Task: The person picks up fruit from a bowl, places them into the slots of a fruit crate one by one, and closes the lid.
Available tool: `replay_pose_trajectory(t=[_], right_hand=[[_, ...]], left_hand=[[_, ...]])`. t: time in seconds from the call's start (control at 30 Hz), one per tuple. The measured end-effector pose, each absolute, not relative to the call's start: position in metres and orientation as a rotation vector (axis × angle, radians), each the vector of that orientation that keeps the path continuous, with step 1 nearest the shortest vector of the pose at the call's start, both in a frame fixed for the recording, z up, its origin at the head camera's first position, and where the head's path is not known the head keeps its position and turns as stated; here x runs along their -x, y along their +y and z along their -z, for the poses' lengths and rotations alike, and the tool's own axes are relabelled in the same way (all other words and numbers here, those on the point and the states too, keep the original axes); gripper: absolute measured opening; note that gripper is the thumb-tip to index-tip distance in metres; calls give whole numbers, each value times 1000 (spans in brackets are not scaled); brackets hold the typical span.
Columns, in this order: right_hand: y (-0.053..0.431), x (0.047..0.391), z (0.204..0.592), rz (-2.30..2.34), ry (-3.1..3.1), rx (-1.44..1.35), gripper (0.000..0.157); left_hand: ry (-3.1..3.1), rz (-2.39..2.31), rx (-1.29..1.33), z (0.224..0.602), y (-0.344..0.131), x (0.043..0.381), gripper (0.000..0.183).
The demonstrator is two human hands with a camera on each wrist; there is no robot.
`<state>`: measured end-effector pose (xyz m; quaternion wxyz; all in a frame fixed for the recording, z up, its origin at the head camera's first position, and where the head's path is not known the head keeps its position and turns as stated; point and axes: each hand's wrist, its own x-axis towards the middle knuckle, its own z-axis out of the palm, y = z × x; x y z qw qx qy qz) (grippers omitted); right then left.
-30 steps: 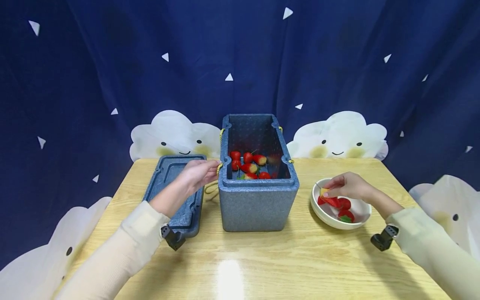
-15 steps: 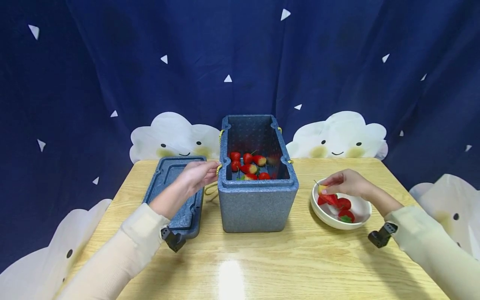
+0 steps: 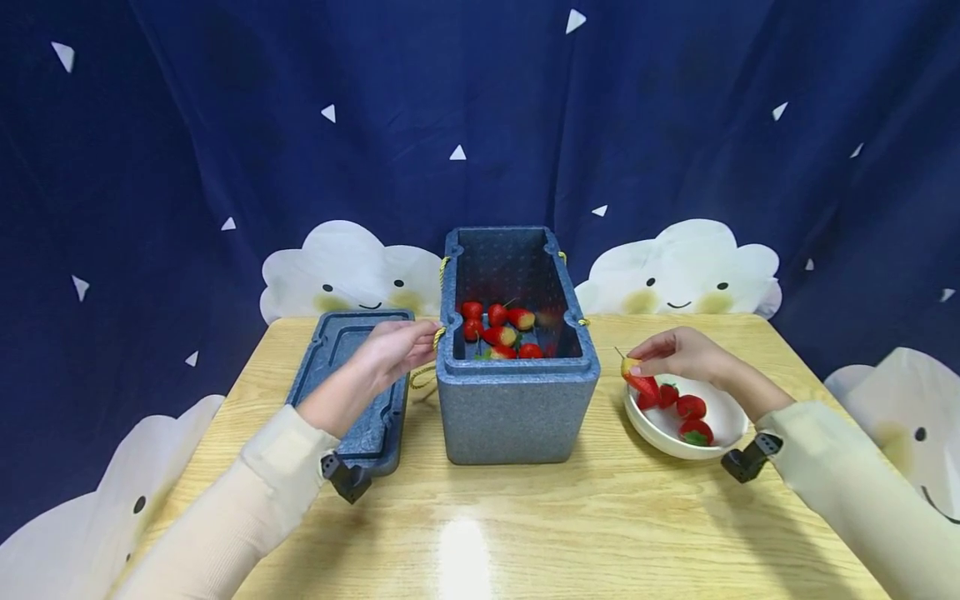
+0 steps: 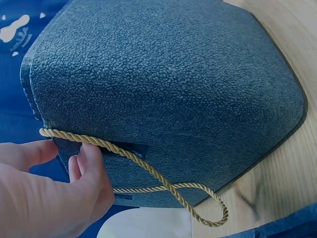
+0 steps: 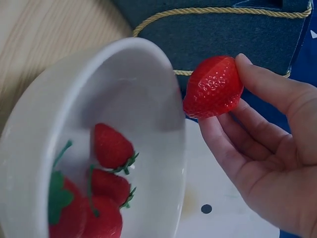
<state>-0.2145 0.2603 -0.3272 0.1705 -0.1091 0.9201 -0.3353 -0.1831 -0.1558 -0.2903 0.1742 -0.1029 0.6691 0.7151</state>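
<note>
A blue-grey foam box (image 3: 513, 421) stands uncovered on the table with several strawberries (image 3: 498, 336) on its floor. My left hand (image 3: 393, 346) rests at its left wall by the rim. In the left wrist view, thumb and fingertips touch the wall beside a gold rope (image 4: 163, 179). At the right, my right hand (image 3: 684, 357) pinches a red strawberry (image 5: 214, 87) with a pale top and a thin stem, over the left rim of a white bowl (image 3: 678, 448). Several strawberries (image 5: 113, 146) with green leaves lie in that bowl.
Left of the box, a blue-grey lid (image 3: 375, 433) lies flat on the wooden table (image 3: 540, 533). Behind the table hangs a dark blue curtain (image 3: 375, 167) with white cloud pictures. The bowl stands apart from the box.
My right hand has moved a little left and up with the strawberry, from inside the bowl to over its left rim. My left hand has stayed at the box.
</note>
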Motion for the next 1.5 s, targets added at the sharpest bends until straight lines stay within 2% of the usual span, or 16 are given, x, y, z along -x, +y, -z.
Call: replay_pose_trajectory(t=[0.33,0.6,1.5], right_hand=[[248,221,312,1004,2643,355,48],[238,226,295,1008,2700,352,50],[218,243,253,1265,2744,372,44]], left_hand=[[1890,-2056,277,292,-156,183,32],[1899,-2047,279,292,-156,183,40],[1912,-2032,314,289,-154,181,41]])
